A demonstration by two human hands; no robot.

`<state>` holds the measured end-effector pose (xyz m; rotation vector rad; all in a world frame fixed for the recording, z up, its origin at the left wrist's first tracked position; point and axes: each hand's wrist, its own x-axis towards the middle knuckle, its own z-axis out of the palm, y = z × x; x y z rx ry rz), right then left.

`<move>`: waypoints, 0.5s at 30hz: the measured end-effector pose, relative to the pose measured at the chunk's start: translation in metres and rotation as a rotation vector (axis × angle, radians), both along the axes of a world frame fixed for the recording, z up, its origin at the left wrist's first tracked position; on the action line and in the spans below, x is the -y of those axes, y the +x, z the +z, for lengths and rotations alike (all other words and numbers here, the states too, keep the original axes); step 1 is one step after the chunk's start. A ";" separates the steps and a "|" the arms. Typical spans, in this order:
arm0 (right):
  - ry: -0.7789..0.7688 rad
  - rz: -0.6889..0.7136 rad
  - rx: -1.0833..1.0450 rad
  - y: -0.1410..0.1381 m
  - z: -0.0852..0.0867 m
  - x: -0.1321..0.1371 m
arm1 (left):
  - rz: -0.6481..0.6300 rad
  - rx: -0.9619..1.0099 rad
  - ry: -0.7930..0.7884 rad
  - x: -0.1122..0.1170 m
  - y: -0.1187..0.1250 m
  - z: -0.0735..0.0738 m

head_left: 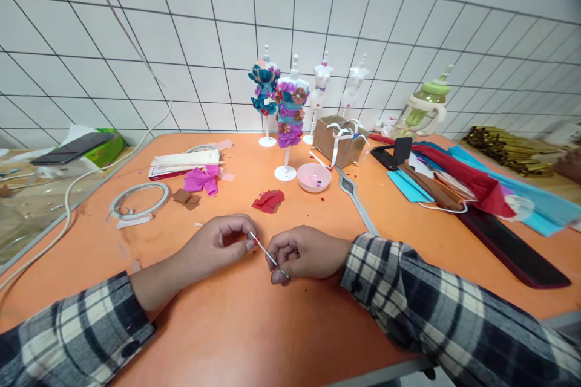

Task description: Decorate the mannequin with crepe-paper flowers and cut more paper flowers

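Observation:
Both hands rest on the orange table (254,326), fingertips nearly meeting. My right hand (303,252) is closed round a thin metal tool, likely tweezers (267,252), whose tip points up and left. My left hand (218,246) pinches a tiny red scrap (255,240) at that tip. Just beyond the hands lies a small pile of red paper pieces (269,200). Further back stand two mini mannequins dressed in paper flowers, one blue (264,92) and one purple and blue (290,110).
A pink bowl (313,177), brown box with ribbon (339,140), two bare white mannequins (320,87), tape roll (138,201), pink paper scraps (200,180), folded crepe sheets (472,184), a green bottle (424,107), a phone (72,148) and a white cable (82,181) surround the hands.

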<state>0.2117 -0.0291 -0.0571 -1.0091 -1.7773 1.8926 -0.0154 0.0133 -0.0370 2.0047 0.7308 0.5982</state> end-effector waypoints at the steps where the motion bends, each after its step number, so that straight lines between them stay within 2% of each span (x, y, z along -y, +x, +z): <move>1: 0.012 0.002 0.011 0.000 0.002 0.000 | 0.002 0.001 -0.001 0.000 0.000 0.000; 7: 0.080 0.014 0.047 0.003 0.008 0.000 | -0.001 0.009 -0.004 0.001 0.000 -0.002; 15: 0.018 -0.001 0.007 0.002 0.001 0.000 | -0.010 0.005 -0.004 -0.001 -0.003 -0.006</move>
